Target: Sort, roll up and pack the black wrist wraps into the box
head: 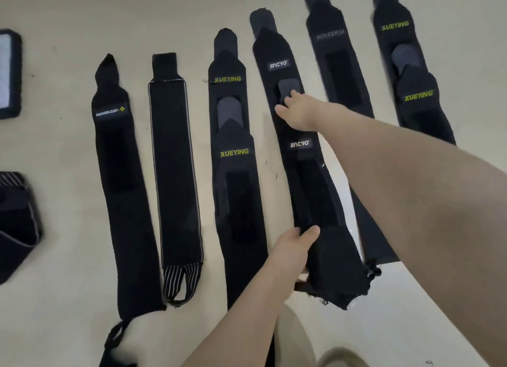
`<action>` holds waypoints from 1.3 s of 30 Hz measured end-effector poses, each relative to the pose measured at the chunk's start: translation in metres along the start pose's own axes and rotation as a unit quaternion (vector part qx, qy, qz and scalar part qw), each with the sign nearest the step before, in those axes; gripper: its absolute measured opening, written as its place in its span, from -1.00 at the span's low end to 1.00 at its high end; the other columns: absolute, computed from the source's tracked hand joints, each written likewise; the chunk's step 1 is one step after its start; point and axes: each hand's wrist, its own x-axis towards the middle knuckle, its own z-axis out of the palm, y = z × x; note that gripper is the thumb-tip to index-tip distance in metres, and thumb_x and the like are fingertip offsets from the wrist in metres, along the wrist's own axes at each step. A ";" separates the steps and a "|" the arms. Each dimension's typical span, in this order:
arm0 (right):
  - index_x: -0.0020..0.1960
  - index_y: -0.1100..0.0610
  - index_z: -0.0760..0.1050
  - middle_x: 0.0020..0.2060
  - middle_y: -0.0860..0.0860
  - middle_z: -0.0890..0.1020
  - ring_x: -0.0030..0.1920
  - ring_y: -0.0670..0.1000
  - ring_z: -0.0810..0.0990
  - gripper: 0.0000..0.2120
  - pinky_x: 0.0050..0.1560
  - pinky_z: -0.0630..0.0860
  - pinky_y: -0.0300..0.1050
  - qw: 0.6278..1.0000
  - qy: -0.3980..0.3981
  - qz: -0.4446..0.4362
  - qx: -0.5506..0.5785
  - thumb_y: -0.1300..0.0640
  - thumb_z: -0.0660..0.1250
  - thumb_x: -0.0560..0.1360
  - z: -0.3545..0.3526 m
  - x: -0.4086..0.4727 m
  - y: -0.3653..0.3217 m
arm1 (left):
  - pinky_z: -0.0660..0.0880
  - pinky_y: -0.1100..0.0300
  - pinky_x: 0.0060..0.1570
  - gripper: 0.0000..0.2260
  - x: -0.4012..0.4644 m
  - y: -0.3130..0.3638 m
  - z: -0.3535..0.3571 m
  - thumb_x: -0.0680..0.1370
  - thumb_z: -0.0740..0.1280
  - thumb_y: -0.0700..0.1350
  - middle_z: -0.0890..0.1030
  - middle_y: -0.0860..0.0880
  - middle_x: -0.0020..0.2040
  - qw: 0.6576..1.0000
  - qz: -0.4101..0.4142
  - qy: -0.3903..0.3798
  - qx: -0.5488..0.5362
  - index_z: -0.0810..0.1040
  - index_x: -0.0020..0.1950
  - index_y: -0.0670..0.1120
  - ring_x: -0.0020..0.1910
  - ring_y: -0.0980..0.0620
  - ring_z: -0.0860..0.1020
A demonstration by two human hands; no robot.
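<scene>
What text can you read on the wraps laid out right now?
"XUEYING", twice: third wrap from left.
"XUEYING", twice: far-right wrap.
"IIACYO", roughly, twice: wrap under both hands.
"BOKEERSI", faint and uncertain: wrap second from right.
"MANUEKLEARI", blurred, a guess: leftmost long wrap.
Grey-edged wrap: none.

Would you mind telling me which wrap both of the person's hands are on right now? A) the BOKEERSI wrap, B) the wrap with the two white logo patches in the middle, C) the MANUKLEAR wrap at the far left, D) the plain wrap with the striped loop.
B: the left hand grips the near end of the wrap with the white logo patches, while the right hand rests on it farther up.
</scene>
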 end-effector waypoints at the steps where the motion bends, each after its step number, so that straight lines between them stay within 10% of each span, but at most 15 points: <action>1: 0.50 0.24 0.11 0.49 0.21 0.13 0.50 0.21 0.06 -0.56 0.46 0.09 0.08 1.000 0.008 -0.013 0.025 0.13 -0.04 0.65 -0.005 -0.004 -0.002 | 0.55 0.09 0.13 -0.78 -0.004 -0.004 0.002 0.59 0.26 0.03 0.63 -0.02 0.08 1.000 -0.013 -0.009 -0.007 0.52 0.13 -0.06 0.06 -0.01 0.61; 6: 0.37 0.19 0.33 0.32 0.09 0.39 0.19 0.02 0.44 -0.64 0.10 0.31 -0.22 0.962 0.200 0.023 0.184 0.11 0.12 0.61 0.030 -0.090 0.022 | 0.56 0.22 0.00 -0.90 -0.006 -0.028 0.001 0.62 0.22 -0.06 0.63 -0.02 -0.11 0.999 -0.024 -0.034 -0.006 0.48 0.02 -0.07 -0.14 0.05 0.63; 13: 0.06 0.23 0.49 -0.09 0.06 0.57 -0.05 0.08 0.53 -0.75 -0.07 0.44 -0.06 0.949 0.013 0.210 0.236 0.06 0.17 0.58 0.110 -0.225 0.083 | 0.52 0.20 -0.05 -0.84 -0.014 -0.048 -0.004 0.62 0.21 -0.02 0.63 0.00 -0.09 0.999 -0.006 -0.022 0.029 0.45 0.14 -0.03 -0.18 0.09 0.62; 20: 0.12 0.16 0.44 0.04 0.05 0.57 -0.07 0.00 0.53 -0.73 0.00 0.50 -0.13 0.853 -0.017 0.261 0.452 0.05 0.37 0.51 0.126 -0.241 0.076 | 0.53 0.32 -0.25 -0.57 -0.021 -0.041 -0.007 0.64 0.15 -0.14 0.55 -0.06 0.06 0.995 0.071 0.051 0.057 0.11 0.46 0.13 -0.02 0.00 0.59; 27: 0.34 -0.01 0.19 0.16 0.08 0.55 0.04 0.08 0.61 -0.44 -0.10 0.58 -0.14 0.833 -0.198 0.155 0.493 0.25 0.38 0.48 0.126 -0.259 0.102 | 0.29 -0.07 0.37 -0.56 -0.015 -0.027 -0.005 0.64 0.11 0.04 0.28 -0.01 0.47 0.994 0.043 0.065 0.079 0.11 0.52 0.15 0.39 -0.11 0.33; 30: 0.30 0.13 0.28 0.01 0.09 0.56 -0.16 0.07 0.58 -0.54 -0.32 0.52 -0.13 0.896 -0.131 0.185 0.381 0.28 0.38 0.48 0.134 -0.257 0.102 | 0.40 0.05 0.29 -0.52 -0.017 -0.032 -0.006 0.64 0.15 -0.01 0.35 -0.07 0.41 0.994 0.057 0.043 0.088 0.08 0.53 0.09 0.29 -0.07 0.45; 34: 0.15 0.20 0.31 0.07 0.12 0.48 0.06 0.15 0.52 -0.54 -0.01 0.51 0.01 0.970 0.050 0.200 0.130 0.03 0.45 0.43 0.146 -0.253 0.086 | 0.44 0.04 0.26 -0.31 -0.020 -0.034 -0.016 0.59 0.26 -0.12 0.41 -0.11 0.35 0.987 0.087 0.037 0.132 -0.11 0.55 0.12 0.13 -0.01 0.53; 39: 0.18 0.18 0.46 0.19 0.16 0.47 0.14 0.20 0.49 -0.60 0.08 0.44 0.04 0.964 0.163 -0.072 -0.197 0.30 0.39 0.36 0.165 -0.249 0.067 | 0.47 0.12 0.19 -0.43 -0.037 -0.034 -0.046 0.55 0.30 -0.13 0.52 -0.08 0.21 0.978 0.105 0.017 0.178 0.15 0.51 0.02 0.06 0.03 0.57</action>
